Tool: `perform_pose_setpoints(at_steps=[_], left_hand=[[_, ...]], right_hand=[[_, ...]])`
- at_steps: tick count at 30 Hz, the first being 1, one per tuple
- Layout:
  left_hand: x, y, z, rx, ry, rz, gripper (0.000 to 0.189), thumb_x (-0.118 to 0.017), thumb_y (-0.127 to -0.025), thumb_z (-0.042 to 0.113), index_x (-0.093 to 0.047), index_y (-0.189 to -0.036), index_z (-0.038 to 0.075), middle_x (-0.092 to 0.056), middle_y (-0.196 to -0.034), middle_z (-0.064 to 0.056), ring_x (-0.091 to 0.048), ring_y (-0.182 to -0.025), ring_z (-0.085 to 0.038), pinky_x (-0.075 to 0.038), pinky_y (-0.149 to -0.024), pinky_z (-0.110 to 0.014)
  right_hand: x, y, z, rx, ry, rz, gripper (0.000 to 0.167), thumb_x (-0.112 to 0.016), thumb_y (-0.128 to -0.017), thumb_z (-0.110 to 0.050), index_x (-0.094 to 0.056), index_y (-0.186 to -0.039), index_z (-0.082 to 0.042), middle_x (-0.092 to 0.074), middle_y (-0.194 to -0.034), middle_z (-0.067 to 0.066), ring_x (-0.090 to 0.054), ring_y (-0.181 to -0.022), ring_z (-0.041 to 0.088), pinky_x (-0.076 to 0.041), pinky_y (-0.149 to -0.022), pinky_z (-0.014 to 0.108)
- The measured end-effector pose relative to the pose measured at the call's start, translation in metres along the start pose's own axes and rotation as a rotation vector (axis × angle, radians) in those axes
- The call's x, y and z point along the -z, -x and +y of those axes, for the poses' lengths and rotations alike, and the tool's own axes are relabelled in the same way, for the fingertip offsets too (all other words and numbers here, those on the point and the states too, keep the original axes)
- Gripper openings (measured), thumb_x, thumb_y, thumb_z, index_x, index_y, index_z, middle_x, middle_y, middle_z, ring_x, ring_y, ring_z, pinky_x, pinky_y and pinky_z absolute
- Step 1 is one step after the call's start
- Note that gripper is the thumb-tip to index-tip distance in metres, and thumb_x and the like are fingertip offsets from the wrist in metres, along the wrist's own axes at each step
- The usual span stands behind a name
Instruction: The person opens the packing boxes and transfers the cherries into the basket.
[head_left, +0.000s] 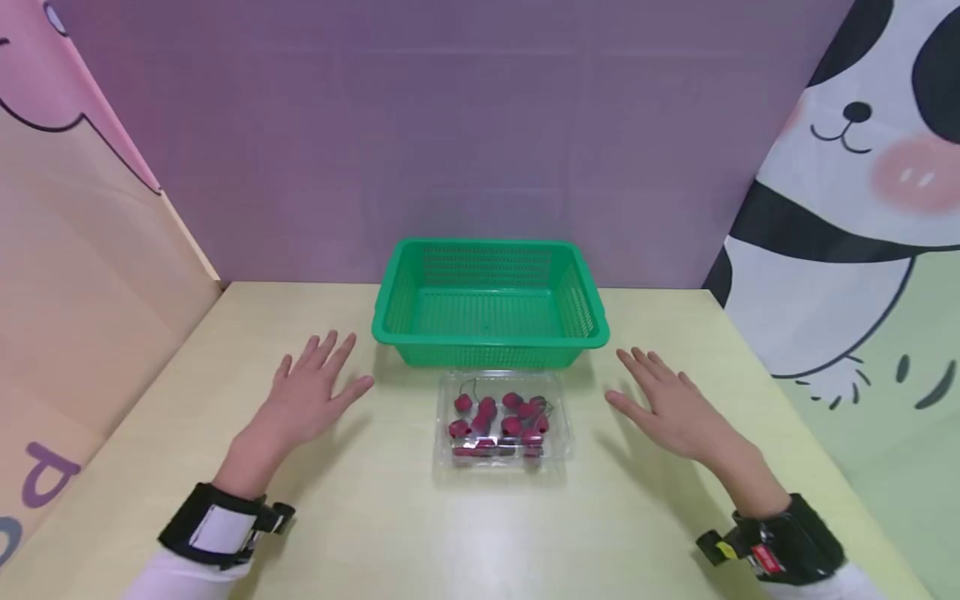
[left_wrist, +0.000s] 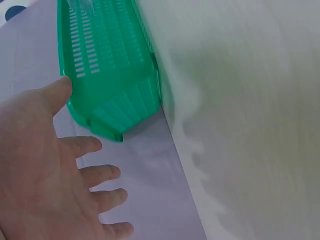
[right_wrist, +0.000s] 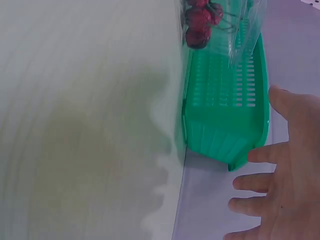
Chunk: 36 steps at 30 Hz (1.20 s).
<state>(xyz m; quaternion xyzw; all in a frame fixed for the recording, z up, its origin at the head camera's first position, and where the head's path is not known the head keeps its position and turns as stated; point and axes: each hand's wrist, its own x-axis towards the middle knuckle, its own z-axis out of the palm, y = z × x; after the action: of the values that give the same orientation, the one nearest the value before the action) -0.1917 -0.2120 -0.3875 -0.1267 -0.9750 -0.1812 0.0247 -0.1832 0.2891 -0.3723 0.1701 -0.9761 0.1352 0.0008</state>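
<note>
A clear plastic box (head_left: 442, 417) sits mid-table with several dark red cherries (head_left: 487, 408) in it, some with stems. Directly behind it stands a green plastic basket (head_left: 487, 342) with slotted walls; nothing shows inside it. To the left of the box, my left hand (head_left: 303, 400) hovers over the table with its fingers spread and straight, touching nothing. On the other side, my right hand (head_left: 675, 412) is held likewise, fingers extended, apart from box and basket. Both wrist views show the palms bare, with the basket (left_wrist: 110, 95) beyond the fingers.
The pale wooden table (head_left: 495, 533) ends at a purple backdrop (head_left: 465, 125) just behind the basket. Printed cloth panels flank it, a panda (head_left: 847, 192) on the right one. Each wrist wears a black strap (head_left: 798, 542) with a small camera.
</note>
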Motion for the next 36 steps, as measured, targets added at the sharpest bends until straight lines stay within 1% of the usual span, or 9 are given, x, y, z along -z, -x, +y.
perform_pose_setpoints(at_steps=[6,9,15,21,28,33,36], left_hand=[[-0.009,-0.002,0.011,-0.026,-0.004,-0.003,0.080,-0.044,-0.105,0.059,-0.030,-0.161,0.004,-0.025,-0.163,-0.027,-0.014,-0.151,-0.049,-0.009,-0.114,-0.073],[-0.013,-0.003,0.016,-0.034,-0.016,-0.008,0.079,-0.045,-0.105,0.058,-0.033,-0.159,0.002,-0.026,-0.162,-0.028,-0.017,-0.150,-0.049,-0.010,-0.115,-0.073],[-0.015,-0.005,0.026,-0.066,-0.025,-0.003,0.078,-0.046,-0.105,0.057,-0.036,-0.158,0.001,-0.029,-0.162,-0.027,-0.020,-0.150,-0.048,-0.013,-0.115,-0.072],[-0.019,-0.007,0.036,-0.105,-0.019,0.003,0.075,-0.048,-0.105,0.055,-0.038,-0.157,0.002,-0.032,-0.160,-0.027,-0.026,-0.147,-0.049,-0.017,-0.114,-0.072],[-0.025,-0.010,0.042,-0.126,-0.017,-0.017,0.076,-0.046,-0.105,0.057,-0.038,-0.157,0.002,-0.036,-0.157,-0.029,-0.032,-0.145,-0.047,-0.020,-0.114,-0.071],[-0.033,-0.012,0.047,-0.156,0.016,-0.021,0.075,-0.048,-0.106,0.054,-0.038,-0.157,0.000,-0.037,-0.156,-0.029,-0.035,-0.144,-0.047,-0.023,-0.113,-0.071],[-0.037,-0.014,0.052,-0.173,0.044,-0.022,0.075,-0.049,-0.106,0.053,-0.037,-0.157,-0.001,-0.039,-0.155,-0.029,-0.035,-0.143,-0.047,-0.027,-0.111,-0.070]], right_hand=[[-0.004,-0.005,-0.010,0.027,-0.052,0.016,0.077,-0.047,-0.106,-0.054,-0.031,-0.160,-0.001,-0.031,-0.159,0.031,-0.029,-0.144,0.052,-0.030,-0.111,0.069],[-0.007,-0.008,-0.014,0.040,-0.079,0.023,0.077,-0.048,-0.106,-0.054,-0.032,-0.159,-0.001,-0.035,-0.157,0.030,-0.034,-0.143,0.051,-0.033,-0.111,0.066],[-0.012,-0.013,-0.025,0.081,-0.112,0.048,0.075,-0.049,-0.106,-0.052,-0.034,-0.158,0.000,-0.040,-0.156,0.025,-0.037,-0.143,0.046,-0.034,-0.112,0.062],[-0.012,-0.017,-0.034,0.118,-0.126,0.059,0.074,-0.051,-0.106,-0.050,-0.034,-0.158,-0.001,-0.040,-0.157,0.023,-0.038,-0.143,0.044,-0.035,-0.113,0.060],[-0.014,-0.023,-0.045,0.165,-0.144,0.060,0.075,-0.052,-0.105,-0.051,-0.033,-0.159,-0.003,-0.037,-0.160,0.020,-0.035,-0.145,0.041,-0.035,-0.113,0.058],[-0.016,-0.025,-0.055,0.186,-0.157,0.045,0.076,-0.053,-0.104,-0.053,-0.033,-0.159,-0.004,-0.036,-0.160,0.020,-0.035,-0.146,0.040,-0.037,-0.112,0.058],[-0.018,-0.024,-0.060,0.205,-0.169,0.052,0.075,-0.055,-0.104,-0.053,-0.035,-0.159,-0.005,-0.037,-0.160,0.019,-0.036,-0.146,0.038,-0.038,-0.112,0.058]])
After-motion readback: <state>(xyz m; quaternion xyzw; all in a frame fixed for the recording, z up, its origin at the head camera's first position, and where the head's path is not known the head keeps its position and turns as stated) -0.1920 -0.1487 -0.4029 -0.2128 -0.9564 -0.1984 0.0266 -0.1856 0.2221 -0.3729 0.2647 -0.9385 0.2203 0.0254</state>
